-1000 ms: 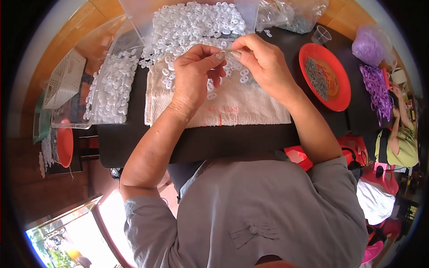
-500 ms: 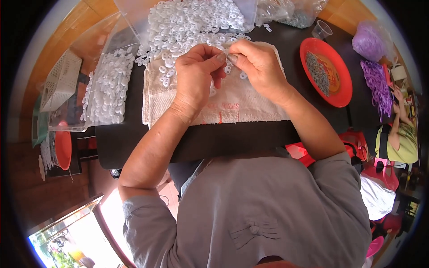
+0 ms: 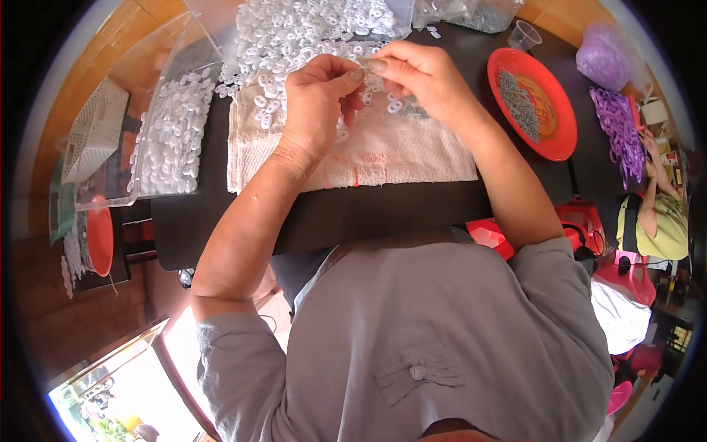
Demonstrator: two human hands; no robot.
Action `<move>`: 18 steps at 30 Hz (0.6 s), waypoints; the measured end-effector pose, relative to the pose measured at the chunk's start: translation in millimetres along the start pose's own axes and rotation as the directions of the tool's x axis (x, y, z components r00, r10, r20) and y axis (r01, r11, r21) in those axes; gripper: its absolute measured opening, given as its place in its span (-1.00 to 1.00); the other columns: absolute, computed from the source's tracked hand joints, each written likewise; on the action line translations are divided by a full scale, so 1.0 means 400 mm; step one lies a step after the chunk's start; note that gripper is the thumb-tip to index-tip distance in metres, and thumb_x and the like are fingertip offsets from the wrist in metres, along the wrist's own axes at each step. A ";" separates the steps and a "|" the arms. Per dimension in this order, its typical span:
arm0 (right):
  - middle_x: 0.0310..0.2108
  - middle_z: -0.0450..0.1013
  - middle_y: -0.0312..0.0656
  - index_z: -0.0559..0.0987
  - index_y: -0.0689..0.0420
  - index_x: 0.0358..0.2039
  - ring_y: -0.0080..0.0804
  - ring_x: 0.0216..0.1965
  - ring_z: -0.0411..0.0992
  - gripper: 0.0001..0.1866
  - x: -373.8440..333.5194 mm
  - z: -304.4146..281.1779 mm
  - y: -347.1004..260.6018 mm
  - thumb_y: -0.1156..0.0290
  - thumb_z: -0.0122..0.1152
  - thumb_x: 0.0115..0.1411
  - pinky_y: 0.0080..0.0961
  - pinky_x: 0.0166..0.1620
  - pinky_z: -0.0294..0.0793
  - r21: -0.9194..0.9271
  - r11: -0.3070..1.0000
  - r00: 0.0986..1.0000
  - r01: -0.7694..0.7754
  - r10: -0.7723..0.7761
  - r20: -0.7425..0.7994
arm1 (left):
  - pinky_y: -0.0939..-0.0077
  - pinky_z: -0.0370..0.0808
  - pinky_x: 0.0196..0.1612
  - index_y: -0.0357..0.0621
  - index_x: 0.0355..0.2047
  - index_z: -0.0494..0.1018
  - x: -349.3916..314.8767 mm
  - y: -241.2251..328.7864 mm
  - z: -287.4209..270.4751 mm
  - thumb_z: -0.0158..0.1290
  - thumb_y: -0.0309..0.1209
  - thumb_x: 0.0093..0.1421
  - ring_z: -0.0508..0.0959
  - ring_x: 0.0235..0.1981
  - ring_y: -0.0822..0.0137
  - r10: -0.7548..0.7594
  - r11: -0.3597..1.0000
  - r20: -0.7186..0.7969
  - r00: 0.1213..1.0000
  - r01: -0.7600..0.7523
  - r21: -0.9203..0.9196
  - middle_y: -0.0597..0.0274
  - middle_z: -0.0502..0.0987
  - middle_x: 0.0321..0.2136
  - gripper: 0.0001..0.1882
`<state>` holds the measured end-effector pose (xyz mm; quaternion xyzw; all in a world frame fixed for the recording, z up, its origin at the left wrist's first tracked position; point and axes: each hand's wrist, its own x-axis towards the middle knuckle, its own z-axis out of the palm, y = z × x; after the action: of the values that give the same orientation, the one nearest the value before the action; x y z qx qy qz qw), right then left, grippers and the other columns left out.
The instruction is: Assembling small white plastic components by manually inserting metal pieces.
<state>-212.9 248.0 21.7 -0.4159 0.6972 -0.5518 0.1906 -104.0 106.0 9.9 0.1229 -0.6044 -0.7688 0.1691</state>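
Hands up front over the cloth: left hand [image 3: 322, 99] and right hand [image 3: 427, 77] meet nearly tip to tip, each closed in a thumb-and-index pinch. Can't tell what's between the tips, too small and mostly covered.

White two-hole oval pieces [image 3: 309, 33] are heaped just beyond the hands, running from a clear bin [image 3: 403, 20] at the back onto the far edge of the beige cloth [image 3: 412, 151]. A few loose ones lie on the cloth around the fingers. Cloth sits flat on the black bench [image 3: 353, 221], faint red marks along its near side.

Left of cloth: second clear bin [image 3: 110, 202], more white pieces inside, white perforated basket [image 3: 96, 140] beside it.

Right: red plate [image 3: 557, 147] with small grey parts [image 3: 518, 107] piled on its left half. Clear cup [image 3: 524, 35] just behind the plate. Purple bag [image 3: 604, 57] and loose purple strips [image 3: 617, 136] further right, near a co-worker's hands [image 3: 652, 155].
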 end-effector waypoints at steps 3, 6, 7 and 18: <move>-0.58 0.42 -0.28 0.53 0.21 -0.37 -0.58 -0.52 0.38 -0.92 0.000 -0.054 0.015 0.49 0.12 0.15 -0.57 -0.42 0.36 -0.474 0.859 0.977 0.195 -0.215 0.012 | 0.59 0.30 -0.72 -0.34 -0.41 0.44 0.005 -0.009 0.000 0.06 -0.57 0.14 0.45 -0.67 0.44 -0.012 0.999 -0.060 0.998 0.010 -0.041 0.17 0.50 -0.58 -0.94; -0.50 0.49 -0.18 0.56 0.12 -0.37 -0.29 -0.48 0.46 -0.89 -0.012 -0.062 0.009 0.50 0.13 0.04 -0.37 -0.35 0.41 -0.673 0.701 0.972 0.236 -0.166 0.168 | 0.59 0.32 -0.72 -0.35 -0.39 0.45 0.011 -0.010 -0.012 0.07 -0.57 0.13 0.46 -0.67 0.43 -0.032 0.998 -0.099 0.995 0.027 -0.055 0.16 0.50 -0.58 -0.93; -0.47 0.51 -0.15 0.57 0.10 -0.38 -0.18 -0.44 0.47 -0.87 -0.014 -0.060 0.011 0.50 0.12 0.02 -0.31 -0.32 0.42 -0.731 0.627 0.960 0.267 -0.105 0.260 | 0.59 0.32 -0.72 -0.35 -0.39 0.45 0.012 -0.011 -0.014 0.07 -0.57 0.13 0.46 -0.67 0.43 -0.053 0.996 -0.101 0.993 0.046 -0.074 0.16 0.51 -0.58 -0.93; -0.49 0.53 -0.13 0.60 0.09 -0.43 -0.11 -0.35 0.51 -0.89 -0.028 -0.033 0.008 0.49 0.17 -0.02 -0.20 -0.27 0.43 -0.752 0.590 0.944 0.294 -0.059 0.324 | 0.58 0.34 -0.65 -0.33 -0.33 0.45 0.006 -0.017 -0.010 0.07 -0.52 0.17 0.47 -0.62 0.40 -0.068 0.997 -0.047 0.997 0.069 0.023 0.18 0.51 -0.53 -0.89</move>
<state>-217.3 265.1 20.9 -0.5943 0.7912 -0.1424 0.0223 -105.3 103.0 2.5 0.1632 -0.6054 -0.7635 0.1549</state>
